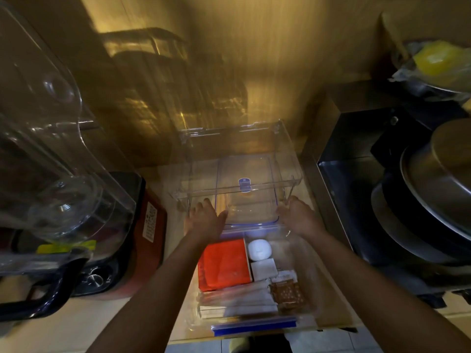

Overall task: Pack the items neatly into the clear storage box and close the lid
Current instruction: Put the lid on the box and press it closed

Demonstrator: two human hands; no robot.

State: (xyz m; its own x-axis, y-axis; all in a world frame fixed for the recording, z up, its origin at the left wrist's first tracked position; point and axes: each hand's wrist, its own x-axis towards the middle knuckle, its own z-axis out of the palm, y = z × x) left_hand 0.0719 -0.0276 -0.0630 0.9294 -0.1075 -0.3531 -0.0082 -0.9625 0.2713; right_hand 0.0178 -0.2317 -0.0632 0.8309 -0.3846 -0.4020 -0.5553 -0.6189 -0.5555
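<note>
The clear storage box [309,281] stands on the counter's front edge, with a blue latch [254,326] on its near side. Inside lie a red-orange packet [224,263], a round white item [259,248], a square white item [263,269], a brown patterned packet [286,291] and long pale sticks [237,299]. The clear lid [246,200] with blue trim is tilted up over the box's far end. My left hand [206,219] holds its left edge and my right hand [298,216] holds its right edge.
A larger clear bin [288,151] stands behind the lid against the wooden wall. A blender with a clear jug [51,149] and a red appliance [150,225] crowd the left. Stacked metal pans [433,200] and a dark steel box [356,149] fill the right.
</note>
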